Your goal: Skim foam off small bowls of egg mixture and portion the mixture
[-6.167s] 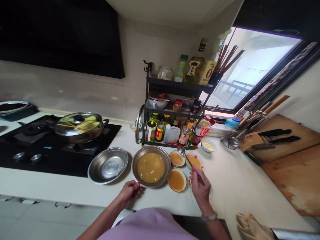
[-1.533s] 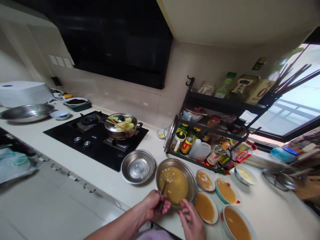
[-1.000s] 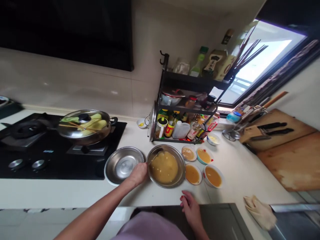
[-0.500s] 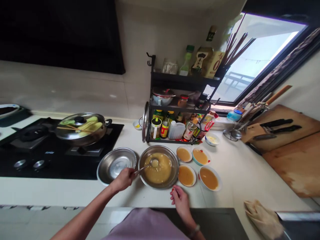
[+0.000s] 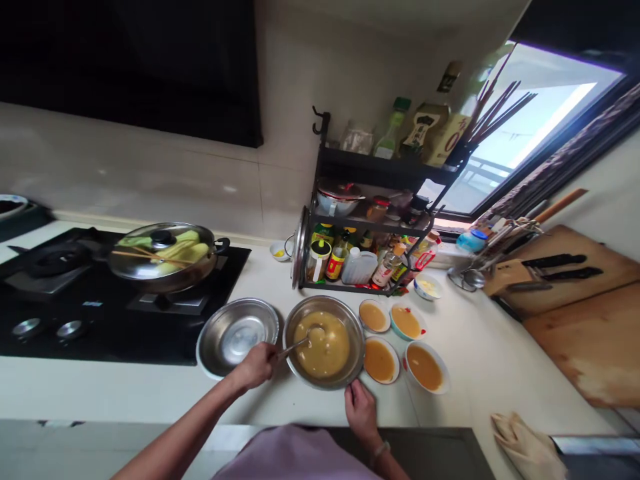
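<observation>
My left hand [image 5: 259, 365] is closed around the handle of a metal ladle [image 5: 295, 347]. The ladle's head is dipped in a yellowish-brown liquid with pale lumps, inside a steel bowl [image 5: 289, 353]. At the bowl's lower right rim, my right hand [image 5: 361, 408] grips the edge with bent fingers; the fingertips are partly hidden. Just right of it stand small bowls filled with orange-brown liquid, among them a front one [image 5: 381, 360], a larger one [image 5: 426, 368] and a teal-sided one [image 5: 407, 322]. A second steel basin [image 5: 213, 340] sits left, beside my left hand.
A lidded pan [image 5: 167, 257] with chopsticks on its lid sits on the black gas hob [image 5: 125, 333]. Behind the bowls is a black rack [image 5: 360, 223] of bottles and jars. At right are a knife block [image 5: 505, 277], cutting boards [image 5: 585, 320] and a beige cloth [image 5: 525, 445].
My right hand has moved up to the steel bowl's rim from just below it. The ladle's head has sunk deeper into the liquid. The view has shifted slightly.
</observation>
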{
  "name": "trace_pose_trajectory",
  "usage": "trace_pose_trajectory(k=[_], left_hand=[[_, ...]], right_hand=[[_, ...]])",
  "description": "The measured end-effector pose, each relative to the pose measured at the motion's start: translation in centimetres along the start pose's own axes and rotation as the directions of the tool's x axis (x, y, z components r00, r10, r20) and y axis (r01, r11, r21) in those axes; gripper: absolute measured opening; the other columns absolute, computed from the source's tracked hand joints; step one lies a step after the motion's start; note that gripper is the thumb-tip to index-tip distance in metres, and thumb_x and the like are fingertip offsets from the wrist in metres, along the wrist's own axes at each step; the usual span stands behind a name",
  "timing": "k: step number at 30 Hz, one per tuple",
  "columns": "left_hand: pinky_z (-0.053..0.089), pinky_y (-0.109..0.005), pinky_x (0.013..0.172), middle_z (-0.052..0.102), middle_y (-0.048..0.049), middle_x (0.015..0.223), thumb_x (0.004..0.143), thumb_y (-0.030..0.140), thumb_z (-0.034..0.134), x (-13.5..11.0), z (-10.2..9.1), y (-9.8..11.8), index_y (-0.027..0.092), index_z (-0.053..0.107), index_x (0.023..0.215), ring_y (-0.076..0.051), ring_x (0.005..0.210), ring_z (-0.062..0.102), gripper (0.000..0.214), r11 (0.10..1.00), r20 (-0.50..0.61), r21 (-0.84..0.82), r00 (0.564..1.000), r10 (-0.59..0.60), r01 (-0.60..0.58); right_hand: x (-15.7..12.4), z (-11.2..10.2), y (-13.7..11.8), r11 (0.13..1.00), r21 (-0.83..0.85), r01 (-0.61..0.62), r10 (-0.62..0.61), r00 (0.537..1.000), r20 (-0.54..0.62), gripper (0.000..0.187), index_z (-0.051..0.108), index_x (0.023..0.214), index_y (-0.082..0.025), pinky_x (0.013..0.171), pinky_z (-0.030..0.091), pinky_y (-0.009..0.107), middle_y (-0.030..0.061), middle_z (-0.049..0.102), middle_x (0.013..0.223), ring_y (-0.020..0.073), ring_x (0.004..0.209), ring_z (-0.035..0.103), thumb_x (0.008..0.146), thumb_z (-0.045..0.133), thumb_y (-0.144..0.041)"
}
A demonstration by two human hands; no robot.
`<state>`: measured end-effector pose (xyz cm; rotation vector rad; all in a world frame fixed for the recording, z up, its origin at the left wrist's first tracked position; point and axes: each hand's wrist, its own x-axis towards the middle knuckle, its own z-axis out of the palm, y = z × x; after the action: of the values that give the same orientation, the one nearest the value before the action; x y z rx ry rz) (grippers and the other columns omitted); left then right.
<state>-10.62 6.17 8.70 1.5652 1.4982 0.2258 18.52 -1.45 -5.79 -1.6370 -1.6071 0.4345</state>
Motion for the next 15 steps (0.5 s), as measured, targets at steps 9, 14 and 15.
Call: trace_pose_trajectory(k=[9, 14, 15], left_hand=[[0.016, -0.02, 0.035, 0.046, 0.0066, 0.049, 0.081, 0.022, 0.044, 1.1, -1.4, -1.6, 0.018, 0.045, 0.069, -0.004, 0.034, 0.025, 0.012, 0.911, 0.188, -0.396, 0.981, -0.044, 0.117], [0.015, -0.018, 0.034, 0.044, 0.0075, 0.048, 0.077, 0.026, 0.051, 0.9, -2.3, -1.1, 0.016, 0.051, 0.078, -0.003, 0.033, 0.025, 0.01, 0.836, 0.258, -0.513, 0.964, -0.066, 0.195], [0.015, -0.018, 0.034, 0.044, 0.0078, 0.048, 0.076, 0.027, 0.053, 0.7, -2.5, -1.0, 0.015, 0.052, 0.079, -0.003, 0.033, 0.024, 0.012, 0.816, 0.272, -0.536, 0.959, -0.077, 0.217]], right_hand=[[-0.2, 0.7, -0.5, 0.972, -0.233, 0.034, -0.051, 0.996, -0.067, 0.018, 0.055, 0.072, -0.02, 0.061, 0.044, 0.027, 0.0042, 0.058, 0.064, 0.0167, 0.06, 0.055, 0.083, 0.042, -0.024], [-0.2, 0.7, -0.7, 0.958, -0.283, 0.051, -0.075, 0.994, -0.075, 0.019, 0.053, 0.07, -0.02, 0.06, 0.042, 0.026, 0.0037, 0.057, 0.064, 0.0155, 0.06, 0.053, 0.083, 0.04, -0.022], [-0.2, 0.7, -0.7, 0.957, -0.286, 0.057, -0.082, 0.994, -0.078, 0.02, 0.053, 0.069, -0.02, 0.061, 0.042, 0.026, 0.0038, 0.056, 0.064, 0.0155, 0.06, 0.053, 0.084, 0.04, -0.022]])
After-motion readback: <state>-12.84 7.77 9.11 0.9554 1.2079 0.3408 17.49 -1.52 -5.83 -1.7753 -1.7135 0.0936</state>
